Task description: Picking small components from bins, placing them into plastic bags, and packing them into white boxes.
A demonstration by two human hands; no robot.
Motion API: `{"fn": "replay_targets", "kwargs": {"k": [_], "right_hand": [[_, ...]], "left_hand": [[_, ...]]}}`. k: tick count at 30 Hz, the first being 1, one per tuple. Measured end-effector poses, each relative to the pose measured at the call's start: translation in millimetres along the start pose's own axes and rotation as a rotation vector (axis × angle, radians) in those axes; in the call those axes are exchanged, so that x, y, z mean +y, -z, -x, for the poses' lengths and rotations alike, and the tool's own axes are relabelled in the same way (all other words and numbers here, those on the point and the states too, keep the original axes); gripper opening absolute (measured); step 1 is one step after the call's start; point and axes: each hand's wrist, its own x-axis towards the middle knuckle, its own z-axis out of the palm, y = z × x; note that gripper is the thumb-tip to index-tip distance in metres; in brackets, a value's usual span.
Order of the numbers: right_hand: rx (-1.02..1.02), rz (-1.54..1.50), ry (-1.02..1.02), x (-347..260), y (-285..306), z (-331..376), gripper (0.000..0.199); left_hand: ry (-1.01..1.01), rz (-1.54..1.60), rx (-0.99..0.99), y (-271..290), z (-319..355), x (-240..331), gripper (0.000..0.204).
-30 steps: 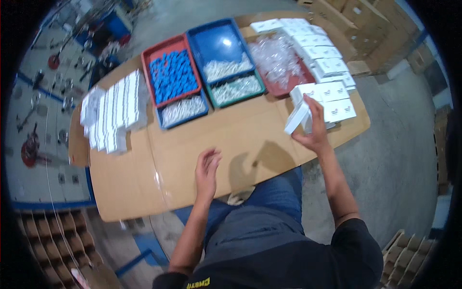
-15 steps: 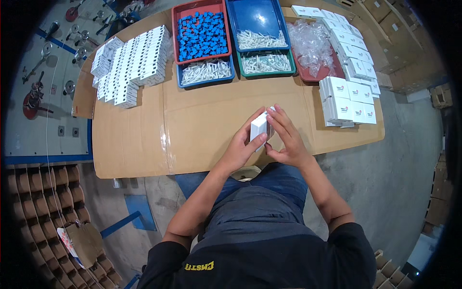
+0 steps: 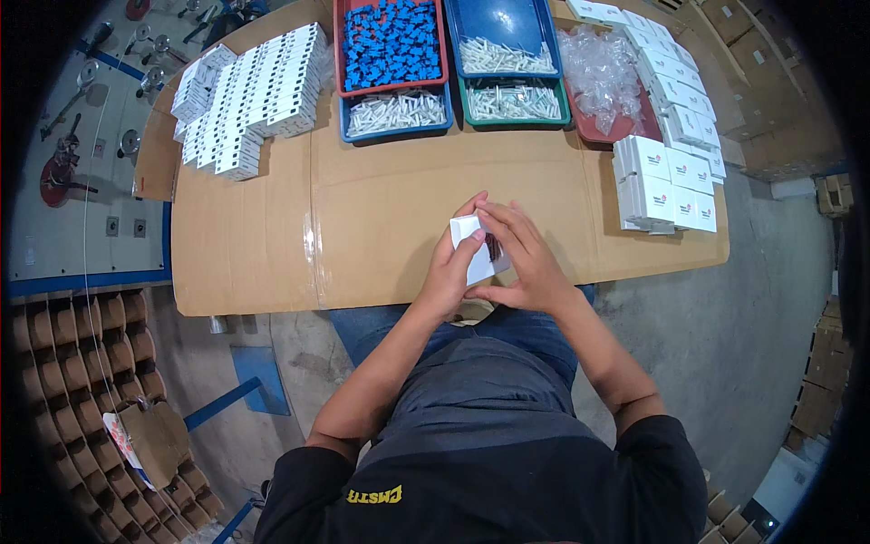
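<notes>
Left hand (image 3: 445, 270): pinching the white case (image 3: 482, 269) along its left side, I judge to steady it.
Right hand (image 3: 532, 260): arched over the case; I cannot tell whether it grips.
White case: between both hands, tilted.
Red tray (image 3: 338, 50): beyond the left hand, probably for easy reach.
Hidden: fingers cover much of the case; I can't make out its dark patch.
</notes>
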Motion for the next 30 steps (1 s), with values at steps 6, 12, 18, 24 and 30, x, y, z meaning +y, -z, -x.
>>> {"fn": "replay_targets", "kwargs": {"k": [6,12,18,24,30], "right_hand": [[0.069,0.085,0.053,-8.3,-12.0,-6.7,0.087],[0.136,-0.030,0.029,-2.5,-39.0,0.0,0.081],[0.159,-0.006,0.129,6.2,-53.7,7.8,0.080],[0.160,-0.050,0.139,8.4,-58.4,9.1,0.079],[0.171,-0.133,0.080,11.7,-67.8,14.1,0.078]], "left_hand": [[0.283,0.335,-0.008,-4.9,7.3,15.6,0.067],[0.353,0.324,0.131,-9.9,14.6,11.8,0.071],[0.294,0.312,0.168,-7.7,19.7,1.4,0.070],[0.266,0.349,0.174,-4.1,19.5,-5.0,0.068],[0.280,0.312,0.195,2.3,19.9,-13.2,0.071]]}}
